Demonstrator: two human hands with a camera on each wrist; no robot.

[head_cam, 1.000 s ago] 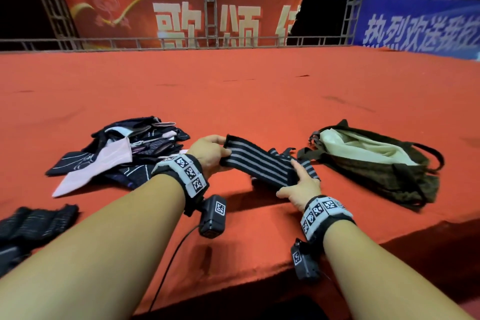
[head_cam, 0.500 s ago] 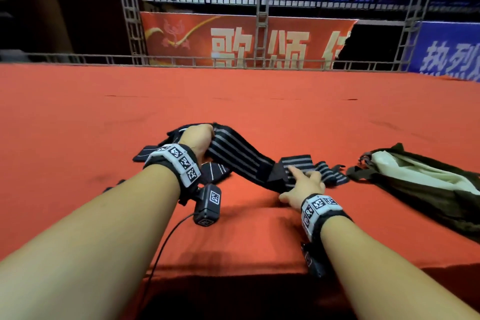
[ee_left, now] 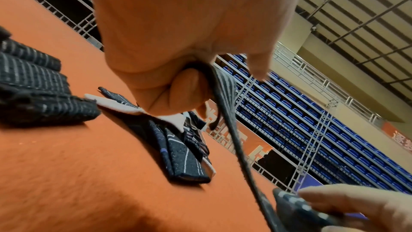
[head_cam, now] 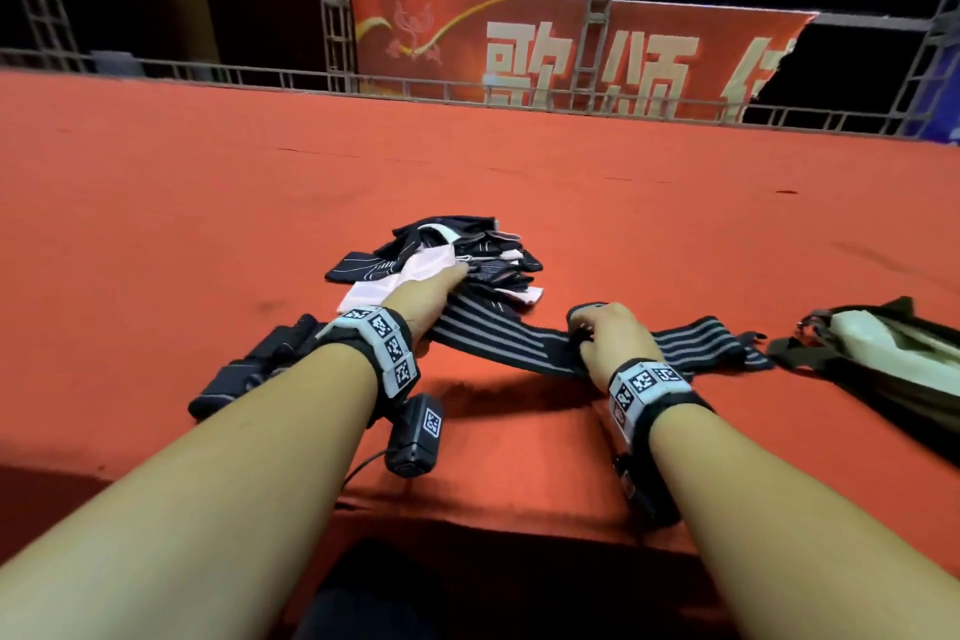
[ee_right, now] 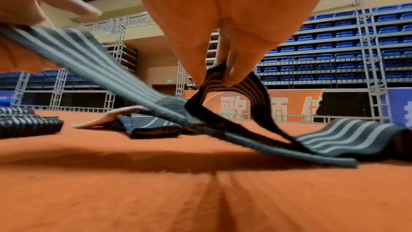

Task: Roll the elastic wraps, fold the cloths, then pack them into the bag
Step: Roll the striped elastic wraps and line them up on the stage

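I have the striped elastic wrap (head_cam: 498,335) stretched between my two hands, so the step in hand is starting its roll. My left hand (head_cam: 426,294) grips one end with curled fingers, lifted over the pile of cloths (head_cam: 457,252); my right hand (head_cam: 610,335) pinches a fold of the band between thumb and fingertips (ee_right: 231,77), just above the red surface (head_cam: 519,457). To roll it well, I judge I should keep the strip taut and flat, edges aligned, and turn the pinched end over itself tightly so the roll does not cone. The wrap is dark grey with pale lengthwise stripes, soft and floppy, its far end lying flat towards the open bag (head_cam: 883,353) at my right. Another dark wrap (head_cam: 249,369) lies by my left forearm.
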